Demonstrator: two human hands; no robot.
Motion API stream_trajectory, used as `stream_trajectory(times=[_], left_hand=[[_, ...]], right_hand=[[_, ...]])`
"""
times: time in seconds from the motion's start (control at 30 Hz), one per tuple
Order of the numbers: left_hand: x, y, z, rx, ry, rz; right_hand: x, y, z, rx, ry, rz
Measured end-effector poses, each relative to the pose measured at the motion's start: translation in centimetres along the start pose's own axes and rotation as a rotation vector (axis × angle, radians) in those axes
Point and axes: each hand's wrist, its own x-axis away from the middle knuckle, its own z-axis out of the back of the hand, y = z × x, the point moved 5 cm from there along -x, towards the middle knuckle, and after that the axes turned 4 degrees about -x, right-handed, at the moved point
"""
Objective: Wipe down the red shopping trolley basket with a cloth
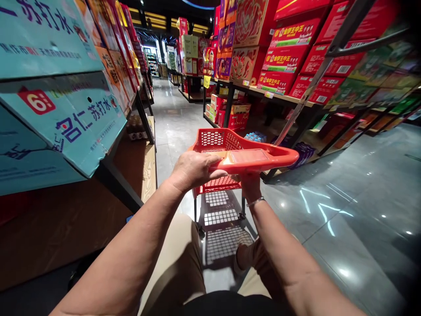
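Observation:
In front of me stands a red plastic shopping cart (215,188) with a perforated basket. My left hand (194,166) is closed around the left part of its orange-red handle (258,159), with the thumb over the top. My right hand (251,184) reaches up under the handle and grips it from below. Most of its fingers are hidden by the handle. A thin bracelet (255,201) circles the right wrist. Much of the basket's inside is hidden behind the handle and my hands.
Light-blue cartons (88,109) jut out close on my left, above a wooden lower shelf (149,175). Red boxes (284,57) fill a shelf on the right, beside a slanted metal post (305,94). A shiny grey floor aisle (167,105) runs ahead between the shelves.

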Motion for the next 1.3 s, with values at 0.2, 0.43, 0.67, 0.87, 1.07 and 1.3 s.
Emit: stream_trajectory(times=[0.2,0.43,0.67,0.87,1.07,1.3], left_hand=[[0.8,-1.9,1.1,0.024,-0.089,-0.031],[-0.1,2.2,3.5,0.052,0.014,-0.040],[-1.7,6.1,1.6,-0.064,0.021,-0.016],[-0.5,4.1,1.2,-0.085,0.123,-0.077],[-0.4,3.8,1.3,-0.065,0.144,-0.092],[-0.1,3.5,1.1,-0.046,0.156,-0.081]], right_hand=[[6.2,-5.1,6.6,0.070,0.001,0.151],[4.0,-13.4,12.2,0.551,0.265,0.769],[5.8,-15.0,2.1,1.010,-0.098,0.788],[4.7,-15.7,3.7,0.737,-0.470,1.158],[-1.6,-15.1,11.3,0.511,-0.093,1.001],[-3.0,-10.5,9.9,0.416,-0.100,0.647]])
